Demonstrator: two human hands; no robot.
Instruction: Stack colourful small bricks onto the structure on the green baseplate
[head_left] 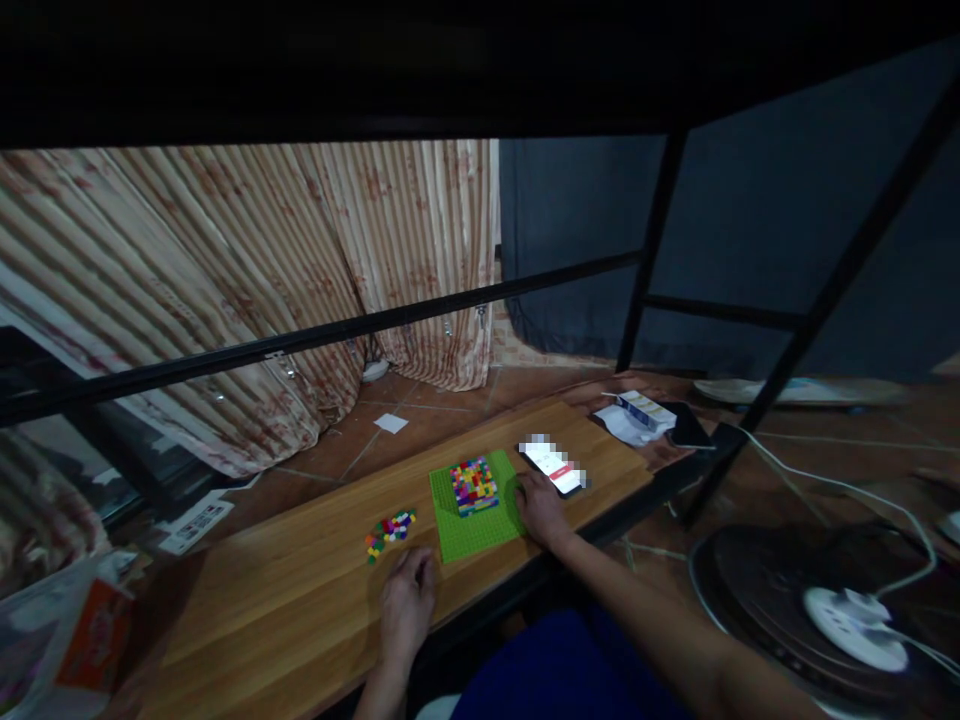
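On a green baseplate (480,538) stands a block of many-coloured toy bricks (475,487), stacked several layers high. To its left, a loose heap of small bricks (390,532) lies on the wooden tabletop. My left hand (407,597) rests on the wood just below that heap, its fingers curled in toward the thumb; whether a brick is between them is hidden. Across the plate's right edge lies my right hand (540,507), fingers extended and apart, beside the stacked block but not touching it. No object shows in it.
A lit phone (553,466) lies right of the baseplate. Beyond the table (285,590) are a small box (646,411) and white paper. Black metal bars (405,318) cross behind. A white power strip (855,628) sits at lower right, a plastic bin (45,640) at lower left.
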